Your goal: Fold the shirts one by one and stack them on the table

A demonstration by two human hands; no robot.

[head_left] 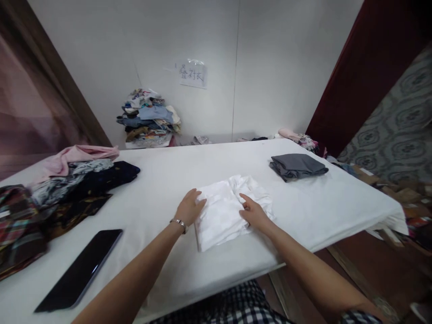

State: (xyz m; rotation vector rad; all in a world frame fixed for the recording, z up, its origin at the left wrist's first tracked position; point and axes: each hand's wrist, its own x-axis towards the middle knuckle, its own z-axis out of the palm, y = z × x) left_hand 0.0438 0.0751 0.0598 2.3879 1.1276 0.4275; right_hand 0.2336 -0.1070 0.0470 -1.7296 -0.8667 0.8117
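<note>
Nearest us, our two forearms reach up from the bottom of the frame to the white shirt (229, 207), folded at mid-frame on the worktop (162, 180). Our left hand (191, 208) lies flat at its left edge, our right hand (254, 213) flat on its right half; neither grips. The shirt's long axis runs away from us, between both hands.

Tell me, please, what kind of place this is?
Probably a clothes-folding workroom: the hands press a folded white garment on a white table, beside a folded grey garment and a heap of unfolded clothes.
</note>
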